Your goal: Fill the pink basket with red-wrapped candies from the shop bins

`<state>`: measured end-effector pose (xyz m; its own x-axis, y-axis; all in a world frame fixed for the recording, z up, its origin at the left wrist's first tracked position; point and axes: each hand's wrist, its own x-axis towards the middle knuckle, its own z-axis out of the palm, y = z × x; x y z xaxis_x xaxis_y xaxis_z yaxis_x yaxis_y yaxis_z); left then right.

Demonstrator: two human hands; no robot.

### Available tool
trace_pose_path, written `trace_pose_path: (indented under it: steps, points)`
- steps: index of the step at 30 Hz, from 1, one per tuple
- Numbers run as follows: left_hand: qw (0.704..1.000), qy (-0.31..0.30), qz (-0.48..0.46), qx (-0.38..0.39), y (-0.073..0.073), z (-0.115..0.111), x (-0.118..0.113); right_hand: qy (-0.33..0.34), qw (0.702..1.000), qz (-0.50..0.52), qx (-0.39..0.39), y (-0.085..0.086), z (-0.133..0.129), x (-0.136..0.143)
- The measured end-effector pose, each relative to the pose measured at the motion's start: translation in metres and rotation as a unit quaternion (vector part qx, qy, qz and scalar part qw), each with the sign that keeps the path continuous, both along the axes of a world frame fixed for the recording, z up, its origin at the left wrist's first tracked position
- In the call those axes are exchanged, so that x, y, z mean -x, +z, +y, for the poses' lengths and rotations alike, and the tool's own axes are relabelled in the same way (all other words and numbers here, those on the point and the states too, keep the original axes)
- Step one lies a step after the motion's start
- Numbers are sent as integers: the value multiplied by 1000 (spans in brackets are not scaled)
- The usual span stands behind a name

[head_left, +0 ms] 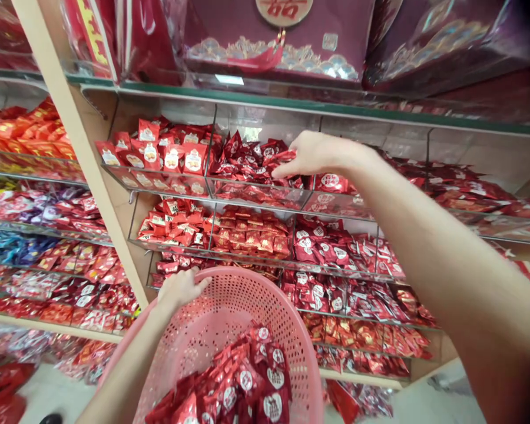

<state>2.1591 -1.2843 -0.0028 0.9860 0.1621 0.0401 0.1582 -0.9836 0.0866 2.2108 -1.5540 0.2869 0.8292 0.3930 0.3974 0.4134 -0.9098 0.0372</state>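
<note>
My left hand (183, 291) is closed over the far rim of a pink perforated plastic basket (307, 353), thumb lying along the edge. Inside the basket is a pile of small shiny red packets (246, 380), many with a round white emblem. My right hand (302, 154) reaches into the second bin of the upper clear tray, over a heap of dark red packets (242, 159). Between its thumb and fingers is a red packet (283, 158), partly hidden by the hand.
Several tiers of clear divided trays (251, 256) hold red packets. A glass shelf (265, 97) with large purple boxes (327, 35) sits above my right hand. A pale wooden post (77, 147) stands at left, with more packet trays beyond it. Bagged goods (366, 400) lie on the floor.
</note>
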Motion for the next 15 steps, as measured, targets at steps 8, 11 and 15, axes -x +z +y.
trace_pose_path:
  steps: [8, 11, 15]
  points:
    - [1000, 15, 17, -8, 1, -3, 2, 224, 962, 155, 22, -154, -22, 78]
    - [1000, 10, 19, -16, 2, -6, 3, 224, 951, 196, 81, -240, -28, 80]
    - [1000, -1, 19, -18, 0, -9, 2, 211, 952, 179, 134, -307, -34, 81]
